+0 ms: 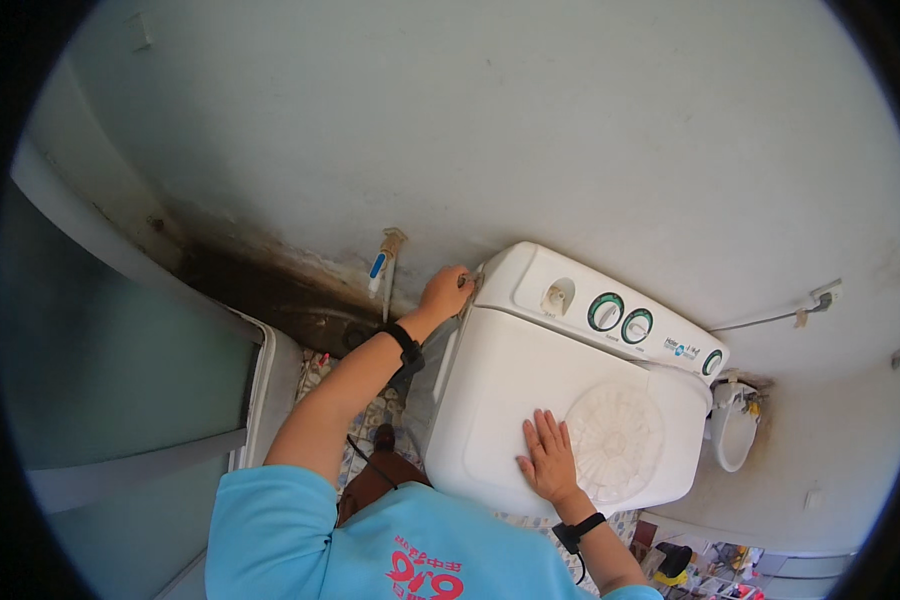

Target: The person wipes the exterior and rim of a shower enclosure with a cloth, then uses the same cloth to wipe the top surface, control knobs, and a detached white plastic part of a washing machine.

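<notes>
A white Haier twin-tub washing machine (517, 360) stands against the wall before me, its lids down. My left hand (448, 291) is at the back left corner of the machine, fingers curled around a small greyish thing beside the control panel (570, 300); what it is cannot be made out. My right hand (549, 459) rests on the lid with its fingers spread, just left of a round translucent ribbed plastic disc (616, 442). Green-ringed knobs (606, 312) sit on the panel.
A wall tap with a blue handle (379, 264) and a pipe is left of the machine. A frosted glass partition (135, 337) stands at the left. A power cord runs to a wall socket (832, 294); a small white washbasin (735, 439) is at the right. Household items lie at the lower right.
</notes>
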Action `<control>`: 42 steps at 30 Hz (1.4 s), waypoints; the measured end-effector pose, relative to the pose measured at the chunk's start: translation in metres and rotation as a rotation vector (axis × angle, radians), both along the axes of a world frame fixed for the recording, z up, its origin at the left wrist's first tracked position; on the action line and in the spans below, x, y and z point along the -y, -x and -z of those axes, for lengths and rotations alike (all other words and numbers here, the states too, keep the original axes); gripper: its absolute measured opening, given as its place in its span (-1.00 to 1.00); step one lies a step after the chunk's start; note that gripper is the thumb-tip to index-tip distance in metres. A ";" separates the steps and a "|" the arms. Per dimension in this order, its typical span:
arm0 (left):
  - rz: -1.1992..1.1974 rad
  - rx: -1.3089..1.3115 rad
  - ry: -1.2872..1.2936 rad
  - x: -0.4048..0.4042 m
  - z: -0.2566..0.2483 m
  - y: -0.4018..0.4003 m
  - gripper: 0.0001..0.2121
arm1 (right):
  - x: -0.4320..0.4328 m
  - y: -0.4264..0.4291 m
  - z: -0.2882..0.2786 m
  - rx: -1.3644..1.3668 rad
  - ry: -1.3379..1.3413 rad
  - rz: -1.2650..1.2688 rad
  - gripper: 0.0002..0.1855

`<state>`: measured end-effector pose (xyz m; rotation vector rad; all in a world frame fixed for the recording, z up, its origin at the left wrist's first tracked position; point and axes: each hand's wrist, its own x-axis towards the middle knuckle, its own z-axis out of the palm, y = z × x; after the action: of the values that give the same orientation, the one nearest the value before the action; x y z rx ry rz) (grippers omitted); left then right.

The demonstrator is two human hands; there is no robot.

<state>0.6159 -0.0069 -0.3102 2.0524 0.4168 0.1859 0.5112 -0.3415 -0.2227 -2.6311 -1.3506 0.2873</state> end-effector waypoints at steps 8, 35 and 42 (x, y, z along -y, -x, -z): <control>-0.189 -0.024 -0.182 -0.001 -0.002 -0.054 -0.78 | -0.002 -0.002 -0.004 -0.004 0.009 0.006 -0.38; -0.004 -0.222 -0.232 -0.017 0.018 -0.056 -0.84 | -0.010 0.012 0.008 0.007 -0.019 0.079 -0.37; 0.137 -0.188 -0.071 -0.020 -0.002 -0.037 -0.84 | -0.009 0.012 0.005 0.001 -0.036 0.100 -0.37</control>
<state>0.6526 0.0128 -0.3080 2.1680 0.3873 -0.0761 0.4987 -0.3326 -0.2274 -2.6581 -1.2080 0.2459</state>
